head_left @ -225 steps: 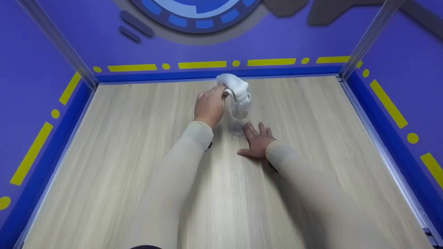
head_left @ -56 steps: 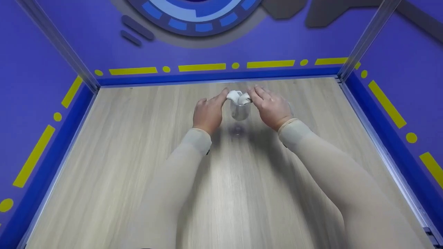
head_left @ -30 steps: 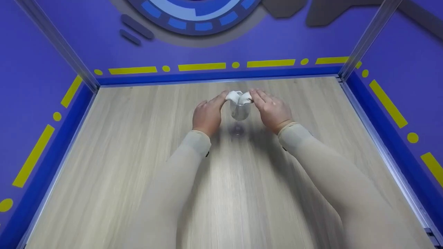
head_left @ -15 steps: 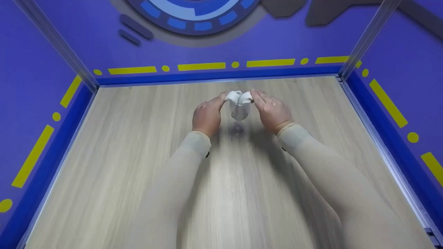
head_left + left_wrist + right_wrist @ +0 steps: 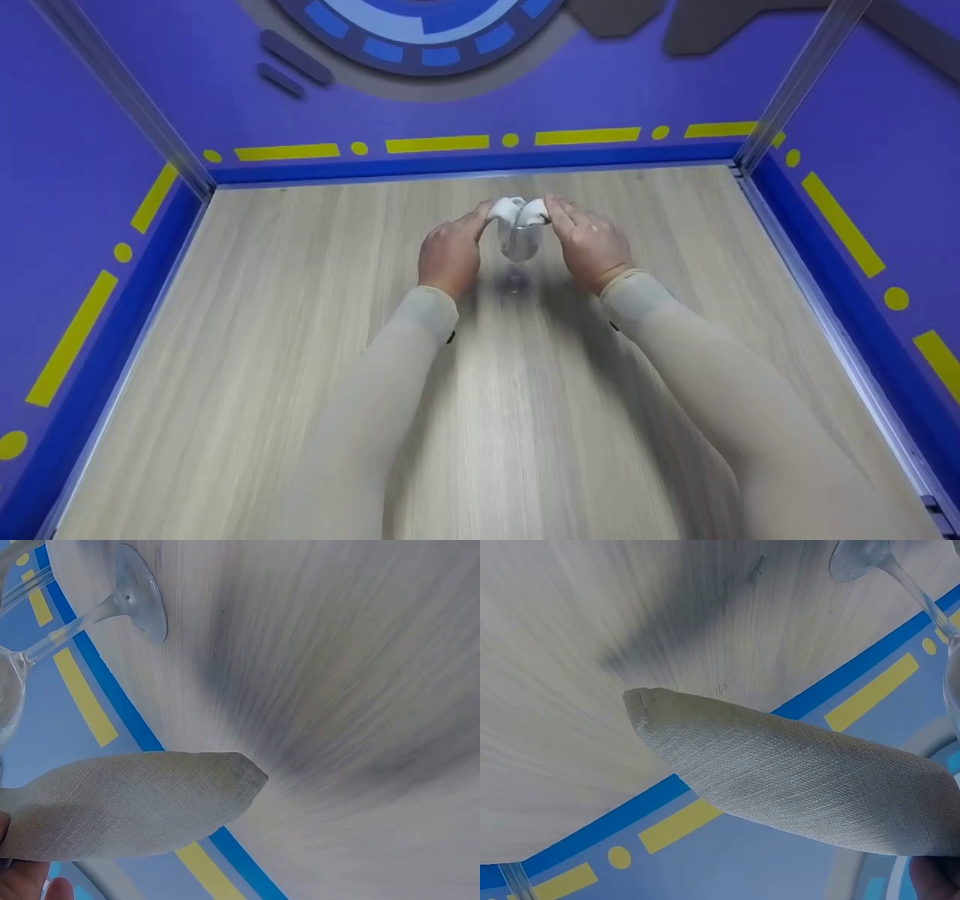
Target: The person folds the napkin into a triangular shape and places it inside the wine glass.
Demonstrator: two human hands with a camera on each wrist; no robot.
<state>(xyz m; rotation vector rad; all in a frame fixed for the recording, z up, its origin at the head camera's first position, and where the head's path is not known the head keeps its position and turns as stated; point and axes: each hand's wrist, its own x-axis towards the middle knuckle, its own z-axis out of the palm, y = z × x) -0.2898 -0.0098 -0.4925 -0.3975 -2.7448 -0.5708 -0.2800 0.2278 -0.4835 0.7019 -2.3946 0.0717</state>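
Observation:
A clear stemmed wine glass (image 5: pixel 520 246) stands upright on the wooden table, its foot (image 5: pixel 142 596) flat on the surface. Tucked into its mouth is a white cloth napkin (image 5: pixel 504 211), which spreads over the rim as two folds. My left hand (image 5: pixel 451 251) pinches the left fold at its outer side. On the other side, my right hand (image 5: pixel 594 244) pinches the right fold. Pointed napkin tips, one in the left wrist view (image 5: pixel 135 806) and one in the right wrist view (image 5: pixel 795 780), stick out beyond the fingers. Most fingertips are hidden.
The pale wooden table (image 5: pixel 300 315) is walled by blue-purple panels (image 5: pixel 420 124) with yellow dashes at the back and both sides. Metal corner posts (image 5: pixel 795 82) rise at the back left and back right. Both forearms reach in from the front.
Several seconds ago my right hand lay on the glass's foot while my left held the napkin above the rim. My right hand has since risen to the napkin, now lower and split in two folds.

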